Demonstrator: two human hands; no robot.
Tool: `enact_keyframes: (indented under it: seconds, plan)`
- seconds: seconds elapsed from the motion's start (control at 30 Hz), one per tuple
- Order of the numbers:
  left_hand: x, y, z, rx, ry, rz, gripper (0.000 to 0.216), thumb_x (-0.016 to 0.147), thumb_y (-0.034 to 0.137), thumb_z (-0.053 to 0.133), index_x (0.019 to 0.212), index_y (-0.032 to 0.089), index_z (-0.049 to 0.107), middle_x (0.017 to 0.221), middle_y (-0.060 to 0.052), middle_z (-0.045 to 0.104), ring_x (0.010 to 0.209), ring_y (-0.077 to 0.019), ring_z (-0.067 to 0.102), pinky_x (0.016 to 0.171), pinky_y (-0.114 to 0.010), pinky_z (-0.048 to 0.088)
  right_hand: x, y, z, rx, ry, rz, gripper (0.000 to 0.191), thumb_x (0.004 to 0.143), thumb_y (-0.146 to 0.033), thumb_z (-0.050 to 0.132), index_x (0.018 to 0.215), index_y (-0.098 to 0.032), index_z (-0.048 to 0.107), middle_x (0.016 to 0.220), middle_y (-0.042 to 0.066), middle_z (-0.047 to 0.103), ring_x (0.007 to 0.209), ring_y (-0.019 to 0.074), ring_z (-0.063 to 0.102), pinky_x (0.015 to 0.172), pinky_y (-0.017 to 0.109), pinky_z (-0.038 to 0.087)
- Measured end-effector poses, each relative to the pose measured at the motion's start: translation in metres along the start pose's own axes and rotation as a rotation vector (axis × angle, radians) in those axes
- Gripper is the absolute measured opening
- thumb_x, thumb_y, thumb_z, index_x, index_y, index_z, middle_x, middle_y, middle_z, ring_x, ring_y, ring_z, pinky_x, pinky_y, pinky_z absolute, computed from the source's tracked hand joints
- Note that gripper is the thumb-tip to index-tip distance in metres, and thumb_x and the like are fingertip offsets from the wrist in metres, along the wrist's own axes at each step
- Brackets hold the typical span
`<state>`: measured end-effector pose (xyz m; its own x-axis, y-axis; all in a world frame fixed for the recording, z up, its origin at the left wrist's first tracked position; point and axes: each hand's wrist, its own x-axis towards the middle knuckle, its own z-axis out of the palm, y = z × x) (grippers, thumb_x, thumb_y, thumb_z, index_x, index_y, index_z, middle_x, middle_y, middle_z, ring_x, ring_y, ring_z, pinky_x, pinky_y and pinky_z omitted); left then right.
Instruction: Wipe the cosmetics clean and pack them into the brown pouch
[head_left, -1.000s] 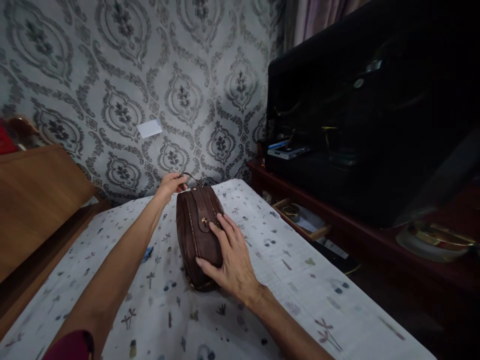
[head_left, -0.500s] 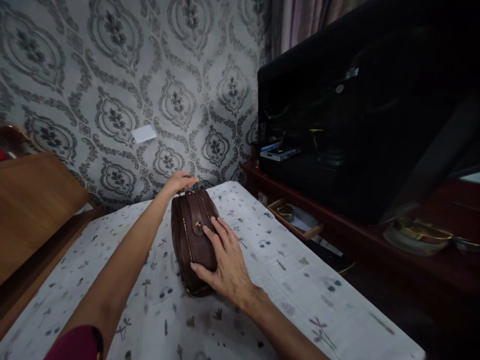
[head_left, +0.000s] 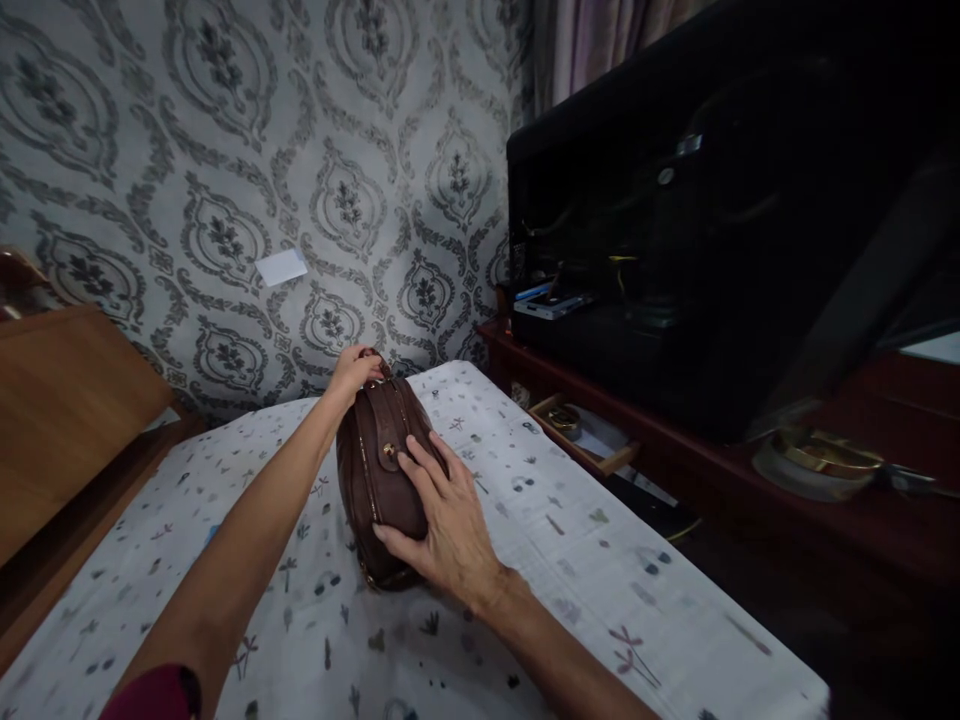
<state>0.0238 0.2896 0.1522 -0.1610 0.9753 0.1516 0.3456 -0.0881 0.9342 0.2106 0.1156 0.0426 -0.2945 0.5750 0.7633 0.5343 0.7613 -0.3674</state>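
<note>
A brown leather handbag (head_left: 390,500) lies lengthwise on the patterned white cloth, with gold zips and a round gold clasp on its upper face. At the bag's far end, my left hand (head_left: 356,372) is closed round its handle (head_left: 381,362); some of the fingers are hidden. Spread across the near right part of the bag is my right hand (head_left: 450,515), its thumb toward the near left zip and its fingers stretched up beside the clasp.
A dark television (head_left: 637,250) stands on a red-brown cabinet (head_left: 697,470) to the right. Below it, a small drawer (head_left: 585,440) is pulled out. Wooden furniture (head_left: 75,420) borders the left side. Patterned wallpaper covers the wall behind, with a white card (head_left: 281,267) on it.
My left hand has shifted slightly and its fingers have curled further round the handle. My right hand keeps its place on the bag. The whole view has moved a little.
</note>
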Motion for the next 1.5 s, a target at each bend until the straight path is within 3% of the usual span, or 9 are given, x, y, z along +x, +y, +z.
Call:
enact_keyframes:
  seconds: [0.13, 0.33, 0.53, 0.67, 0.8, 0.93, 1.17, 1.5]
  plan:
    - [-0.014, -0.001, -0.002, -0.094, -0.005, 0.121, 0.019, 0.073, 0.028, 0.072, 0.074, 0.016, 0.058, 0.071, -0.002, 0.066, 0.075, -0.0178, 0.07, 0.07, -0.027, 0.055, 0.001, -0.003, -0.002, -0.039, -0.036, 0.042, 0.068, 0.08, -0.051, 0.07, 0.137, -0.016, 0.054, 0.147, 0.015, 0.053, 0.142, 0.0374, 0.036, 0.108, 0.06, 0.041]
    - [-0.023, 0.002, -0.011, -0.076, -0.072, 0.179, 0.026, 0.064, 0.037, 0.075, 0.076, 0.017, 0.061, 0.073, -0.002, 0.07, 0.075, -0.0191, 0.069, 0.073, -0.028, 0.053, 0.002, -0.004, -0.003, -0.068, -0.045, 0.053, 0.068, 0.082, -0.052, 0.068, 0.139, -0.016, 0.053, 0.149, 0.013, 0.052, 0.142, 0.0381, 0.036, 0.109, 0.058, 0.039]
    - [-0.017, 0.004, -0.046, 0.052, -0.077, 0.111, 0.032, 0.058, 0.039, 0.085, 0.067, 0.017, 0.063, 0.061, 0.0, 0.063, 0.062, -0.0157, 0.06, 0.057, -0.023, 0.042, -0.004, -0.002, 0.001, -0.081, 0.024, 0.002, 0.069, 0.086, -0.051, 0.064, 0.143, -0.016, 0.048, 0.151, 0.014, 0.047, 0.143, 0.0392, 0.032, 0.109, 0.061, 0.037]
    - [-0.026, 0.001, -0.063, 0.031, -0.064, 0.091, 0.038, 0.055, 0.044, 0.087, 0.059, 0.017, 0.06, 0.06, -0.001, 0.061, 0.06, -0.0141, 0.058, 0.058, -0.023, 0.042, -0.008, -0.003, 0.004, -0.084, 0.073, -0.029, 0.064, 0.089, -0.047, 0.06, 0.144, -0.016, 0.046, 0.152, 0.016, 0.046, 0.145, 0.0386, 0.029, 0.11, 0.063, 0.036]
    - [-0.037, -0.004, -0.056, -0.07, -0.025, 0.124, 0.045, 0.056, 0.055, 0.084, 0.061, 0.018, 0.058, 0.062, -0.001, 0.062, 0.063, -0.014, 0.059, 0.063, -0.024, 0.046, -0.009, -0.003, 0.005, -0.098, 0.084, -0.054, 0.066, 0.088, -0.05, 0.06, 0.143, -0.015, 0.046, 0.151, 0.018, 0.045, 0.144, 0.0377, 0.031, 0.11, 0.061, 0.037]
    - [-0.042, -0.011, -0.041, -0.148, 0.093, 0.143, 0.048, 0.056, 0.058, 0.082, 0.064, 0.019, 0.056, 0.06, 0.0, 0.061, 0.062, -0.0136, 0.058, 0.057, -0.022, 0.042, -0.008, -0.002, 0.004, -0.087, 0.058, -0.059, 0.075, 0.084, -0.055, 0.064, 0.146, -0.017, 0.044, 0.153, 0.018, 0.042, 0.143, 0.0386, 0.031, 0.111, 0.062, 0.035]
    - [-0.046, -0.026, -0.024, -0.227, 0.283, 0.154, 0.046, 0.059, 0.06, 0.075, 0.067, 0.02, 0.053, 0.064, 0.0, 0.063, 0.066, -0.014, 0.061, 0.058, -0.022, 0.041, -0.01, -0.003, 0.002, -0.013, 0.075, -0.09, 0.058, 0.084, -0.035, 0.063, 0.139, -0.022, 0.052, 0.155, 0.016, 0.033, 0.146, 0.0377, 0.024, 0.111, 0.061, 0.036]
    - [-0.063, -0.028, -0.024, -0.107, 0.329, 0.238, 0.04, 0.065, 0.058, 0.07, 0.07, 0.02, 0.059, 0.071, 0.0, 0.064, 0.077, -0.017, 0.06, 0.07, -0.024, 0.043, -0.01, -0.003, 0.005, 0.013, 0.085, -0.065, 0.058, 0.084, -0.029, 0.057, 0.141, -0.02, 0.049, 0.156, 0.017, 0.032, 0.146, 0.0362, 0.029, 0.112, 0.06, 0.036]
